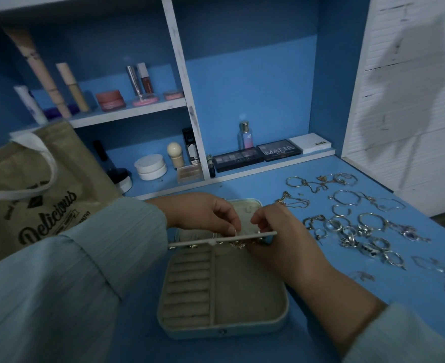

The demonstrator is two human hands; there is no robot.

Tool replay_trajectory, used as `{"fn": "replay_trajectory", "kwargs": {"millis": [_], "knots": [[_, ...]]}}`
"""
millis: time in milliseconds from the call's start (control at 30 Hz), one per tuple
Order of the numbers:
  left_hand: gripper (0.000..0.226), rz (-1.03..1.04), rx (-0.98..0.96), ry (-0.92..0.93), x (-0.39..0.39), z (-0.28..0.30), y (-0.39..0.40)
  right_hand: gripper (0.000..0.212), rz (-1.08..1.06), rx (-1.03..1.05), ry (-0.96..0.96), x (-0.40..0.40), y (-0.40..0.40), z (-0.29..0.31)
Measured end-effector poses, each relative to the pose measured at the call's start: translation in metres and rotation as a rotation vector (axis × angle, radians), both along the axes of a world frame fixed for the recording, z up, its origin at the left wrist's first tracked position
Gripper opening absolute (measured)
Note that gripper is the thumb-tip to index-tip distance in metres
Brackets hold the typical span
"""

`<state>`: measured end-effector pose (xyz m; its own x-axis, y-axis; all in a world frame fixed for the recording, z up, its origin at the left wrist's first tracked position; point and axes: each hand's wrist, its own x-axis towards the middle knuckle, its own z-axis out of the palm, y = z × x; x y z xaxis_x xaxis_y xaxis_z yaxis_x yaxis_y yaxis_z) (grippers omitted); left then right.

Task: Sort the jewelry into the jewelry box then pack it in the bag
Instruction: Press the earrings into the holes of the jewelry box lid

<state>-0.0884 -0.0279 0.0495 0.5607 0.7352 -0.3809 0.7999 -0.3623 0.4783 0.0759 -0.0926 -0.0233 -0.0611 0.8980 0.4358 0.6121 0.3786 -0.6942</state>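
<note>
Pale-green jewelry box (224,297) lies open on the blue desk (307,184), lid tipped back away from the person. Its beige lining shows ring rolls in the left half and one plain compartment in the right half. A white divider flap (222,239) stands across the box at the hinge. Left hand (203,213) is over the flap, fingertips curled and pinching a small ring-like piece at its upper edge. Right hand (276,231) is just right of it, fingers curled around the flap's right end; a small gold chain piece (238,245) hangs below the flap between the hands. What exactly the right fingertips pinch: cannot tell. Loose jewelry (360,224), rings, bangles and chains, is spread on the desk right of the box, apart from it. Tan tote bag (33,195) printed "Delicious" stands left of the box. Behind the box, shelves hold cosmetics (258,153).
</note>
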Motion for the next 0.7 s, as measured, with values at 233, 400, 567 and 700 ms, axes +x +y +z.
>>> {"fn": "replay_trajectory", "kwargs": {"millis": [233, 400, 567, 700], "knots": [[0.011, -0.023, 0.003, 0.064, 0.0035, 0.0001, 0.0005, 0.032, 0.001, -0.009, -0.008, 0.0001, -0.0004, 0.0004], [0.015, -0.056, -0.014, 0.113, 0.0065, 0.0006, 0.0022, 0.032, 0.0, -0.036, -0.014, -0.0003, -0.0004, 0.0025], [0.016, -0.09, -0.037, 0.165, 0.0097, 0.0018, 0.0065, 0.033, -0.006, -0.029, -0.018, -0.0006, -0.0008, 0.0029], [0.015, -0.102, -0.052, 0.171, 0.0096, 0.0014, 0.008, 0.033, -0.008, -0.048, -0.019, -0.0004, -0.0005, 0.0032]]}}
